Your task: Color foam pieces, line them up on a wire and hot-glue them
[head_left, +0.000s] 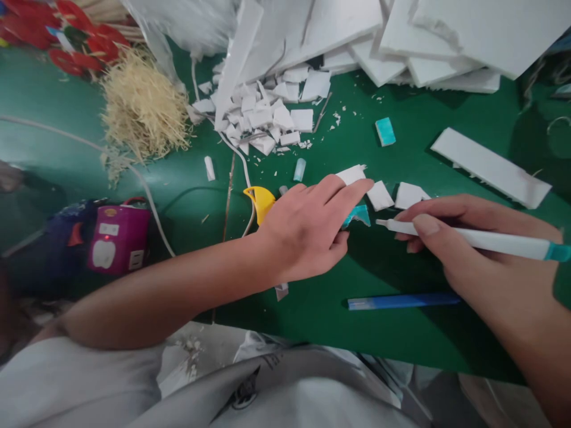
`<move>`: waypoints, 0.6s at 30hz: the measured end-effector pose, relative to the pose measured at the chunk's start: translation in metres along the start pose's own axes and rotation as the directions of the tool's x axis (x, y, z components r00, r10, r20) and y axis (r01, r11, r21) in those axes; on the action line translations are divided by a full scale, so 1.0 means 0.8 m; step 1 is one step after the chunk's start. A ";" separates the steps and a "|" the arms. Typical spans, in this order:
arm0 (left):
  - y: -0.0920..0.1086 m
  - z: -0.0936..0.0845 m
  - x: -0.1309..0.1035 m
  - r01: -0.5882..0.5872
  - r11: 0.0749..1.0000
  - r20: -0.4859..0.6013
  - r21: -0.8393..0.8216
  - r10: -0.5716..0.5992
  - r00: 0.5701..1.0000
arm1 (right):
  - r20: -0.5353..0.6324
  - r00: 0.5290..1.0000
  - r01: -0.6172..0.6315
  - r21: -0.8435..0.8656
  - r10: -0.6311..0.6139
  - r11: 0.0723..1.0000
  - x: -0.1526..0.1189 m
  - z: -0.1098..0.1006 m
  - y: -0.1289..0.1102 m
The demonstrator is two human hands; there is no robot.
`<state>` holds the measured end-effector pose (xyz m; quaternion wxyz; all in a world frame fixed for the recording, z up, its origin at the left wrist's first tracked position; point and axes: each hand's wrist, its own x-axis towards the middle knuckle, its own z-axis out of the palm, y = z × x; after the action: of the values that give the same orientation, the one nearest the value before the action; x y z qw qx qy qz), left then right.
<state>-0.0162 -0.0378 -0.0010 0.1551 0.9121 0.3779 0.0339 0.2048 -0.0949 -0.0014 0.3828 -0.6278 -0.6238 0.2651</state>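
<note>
My right hand [482, 249] is closed round a white pen-like tool [495, 241] with a teal end, its thin tip pointing left. My left hand [312, 226] reaches across the middle of the green table, palm down, with its fingers over a torn teal piece [358, 216] and a white foam piece [351, 175]. Whether its fingers grip the teal piece is hidden. Two white foam pieces [380, 195] lie just beyond the tool's tip. A yellow object [262, 203] sits beside the left wrist, and a blue pen [401, 302] lies below the right hand.
Foam scraps [267, 113] are heaped at the back, beside stacked white sheets [428, 41]. Straw-like shavings [145, 107], red items [84, 44] and a magenta box [119, 239] stand left. A white cable [147, 190] crosses the green table [312, 333]. A foam strip [491, 166] lies right.
</note>
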 end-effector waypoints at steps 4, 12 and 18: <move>0.002 0.000 0.000 0.018 0.999 0.016 0.046 -0.019 1.000 | -0.016 0.998 -0.064 0.021 0.065 0.998 -0.002 0.003 -0.008; 0.000 -0.003 0.002 -0.010 0.999 0.034 -0.051 0.012 0.999 | 0.014 0.994 -0.109 0.052 0.108 0.993 -0.004 0.003 -0.008; 0.005 -0.003 -0.002 0.046 0.998 0.002 0.035 -0.046 0.999 | 0.002 0.996 -0.091 -0.010 0.091 0.996 -0.003 0.002 -0.004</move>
<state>-0.0154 -0.0410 0.0026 0.1403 0.9057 0.3993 0.0225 0.2010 -0.0973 -0.0001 0.3663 -0.6571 -0.5965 0.2799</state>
